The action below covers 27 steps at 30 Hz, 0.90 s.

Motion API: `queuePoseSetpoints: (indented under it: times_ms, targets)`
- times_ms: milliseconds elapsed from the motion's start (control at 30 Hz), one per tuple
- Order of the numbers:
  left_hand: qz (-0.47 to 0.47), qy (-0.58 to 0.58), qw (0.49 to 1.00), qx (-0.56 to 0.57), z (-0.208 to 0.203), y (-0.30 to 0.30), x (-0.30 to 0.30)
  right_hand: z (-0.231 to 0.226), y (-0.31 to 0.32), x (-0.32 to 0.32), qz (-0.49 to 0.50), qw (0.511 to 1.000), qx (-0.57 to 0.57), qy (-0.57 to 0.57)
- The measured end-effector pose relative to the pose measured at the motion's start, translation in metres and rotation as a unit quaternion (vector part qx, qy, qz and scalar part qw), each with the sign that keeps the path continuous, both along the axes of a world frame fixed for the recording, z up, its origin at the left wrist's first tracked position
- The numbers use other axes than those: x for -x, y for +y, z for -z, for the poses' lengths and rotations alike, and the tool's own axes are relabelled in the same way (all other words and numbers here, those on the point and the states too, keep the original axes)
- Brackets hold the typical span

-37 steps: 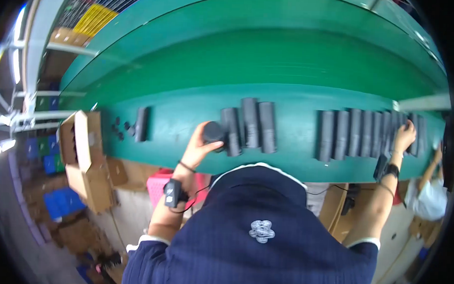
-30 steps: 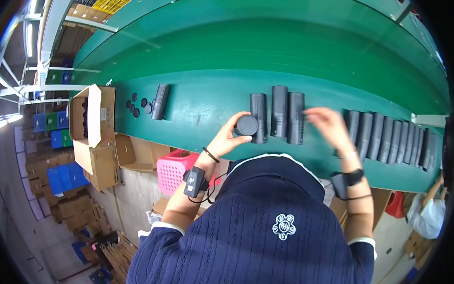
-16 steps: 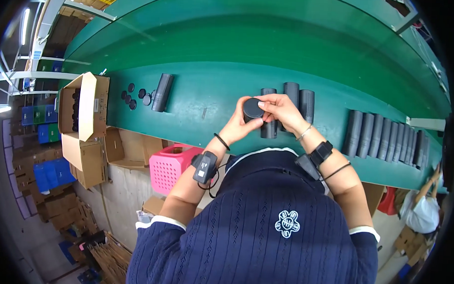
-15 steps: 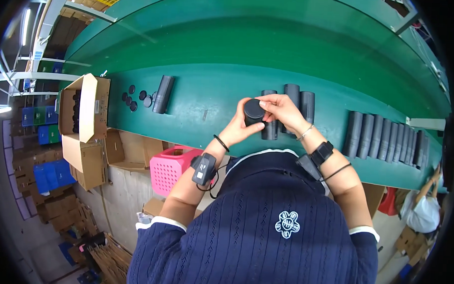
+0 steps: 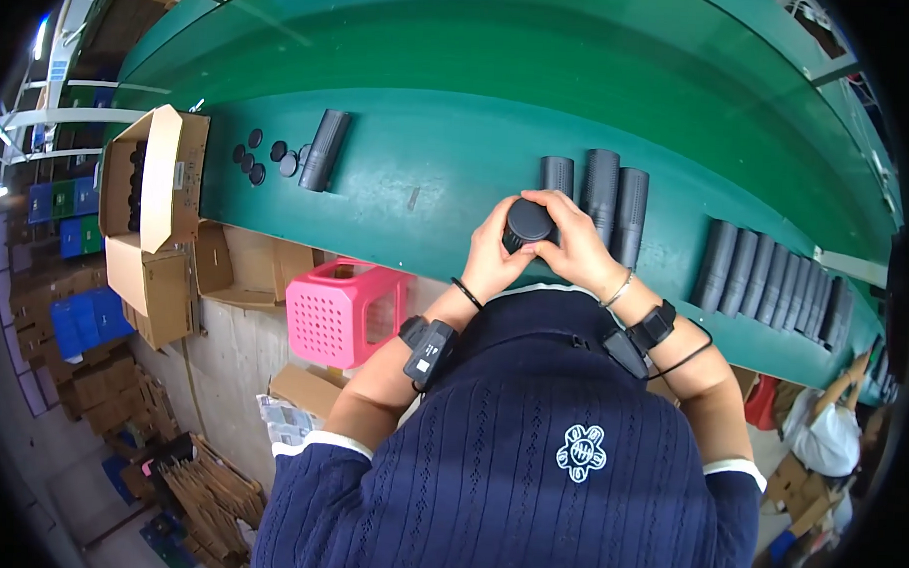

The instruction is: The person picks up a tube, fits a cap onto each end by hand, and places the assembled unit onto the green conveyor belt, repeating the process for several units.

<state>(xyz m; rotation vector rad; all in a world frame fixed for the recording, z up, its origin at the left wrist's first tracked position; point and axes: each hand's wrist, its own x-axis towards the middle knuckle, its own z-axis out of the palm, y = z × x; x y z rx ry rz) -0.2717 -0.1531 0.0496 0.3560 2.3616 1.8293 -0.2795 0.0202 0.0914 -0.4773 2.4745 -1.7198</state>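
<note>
Your left hand [image 5: 492, 257] and right hand [image 5: 574, 246] together grip an upright black ribbed plastic cylinder [image 5: 528, 223], three matching cylinders [image 5: 600, 192] lying just beyond.

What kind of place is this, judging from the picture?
Probably a factory assembly or packing line: a long green conveyor belt carries rows of identical black cylinders, loose black caps lie beside an open cardboard box, and both hands hold one cylinder.
</note>
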Motion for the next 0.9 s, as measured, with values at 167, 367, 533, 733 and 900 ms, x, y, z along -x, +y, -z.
queuePoseSetpoints:
  times_ms: [167,367,533,733,900]
  targets:
    - [0.011,0.022,1.0,0.008,-0.004,0.0,-0.01,-0.003,0.009,-0.008,-0.043,0.989,0.123,-0.077]
    - [0.003,0.033,0.999,0.03,-0.009,0.003,-0.003,0.007,0.016,0.001,-0.052,0.997,0.054,-0.016]
    - [0.01,-0.157,0.954,-0.254,-0.029,0.006,0.017,0.013,0.034,-0.009,-0.082,0.983,0.088,-0.136]
    - [-0.04,-0.193,0.98,0.037,0.013,0.043,0.052,0.006,0.109,-0.048,0.157,0.954,0.153,-0.204]
    - [-0.006,-0.065,0.986,0.154,0.088,0.052,0.074,0.012,0.267,-0.101,0.443,0.836,-0.324,-0.01]
